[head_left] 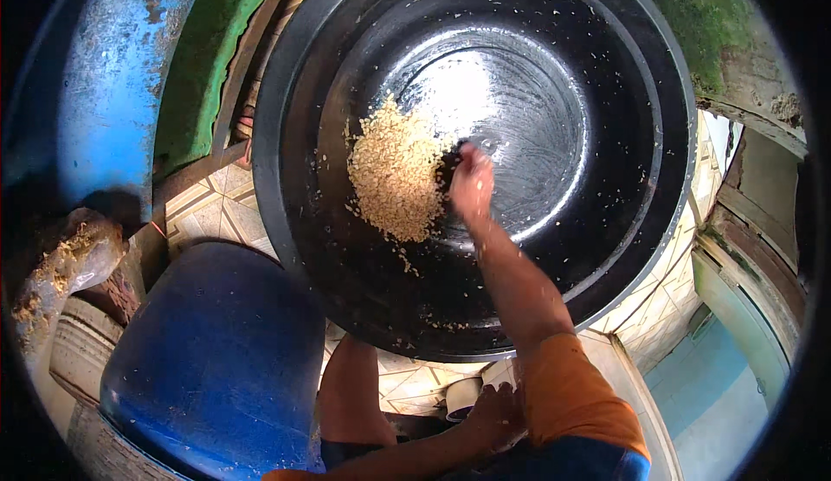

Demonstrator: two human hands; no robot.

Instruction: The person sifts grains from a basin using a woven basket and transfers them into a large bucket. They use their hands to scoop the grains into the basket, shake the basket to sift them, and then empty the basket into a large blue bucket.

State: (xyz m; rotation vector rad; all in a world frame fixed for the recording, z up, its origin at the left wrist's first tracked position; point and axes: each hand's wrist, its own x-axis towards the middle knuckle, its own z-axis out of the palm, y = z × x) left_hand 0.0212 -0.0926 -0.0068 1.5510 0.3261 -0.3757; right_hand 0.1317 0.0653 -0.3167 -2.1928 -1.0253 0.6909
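A heap of pale, split beans or grains (396,174) lies in a wide black tub (286,178), left of its shiny wet centre. My right hand (472,185) reaches into the tub at the heap's right edge, its fingers curled closed. A dark patch lies between that hand and the heap; whether it is a held tool or a shadow is unclear. Low in the view, outside the tub's near rim, my left hand (498,413) rests by my knee in shade, its fingers loosely laid out and nothing seen in them.
A blue plastic drum (216,360) stands at the near left, touching or close to the tub. Beyond it are a worn blue barrel (121,74) and a dirty clear plastic bag (74,265). A small white container (462,396) sits on the tiled floor (221,204) below the rim.
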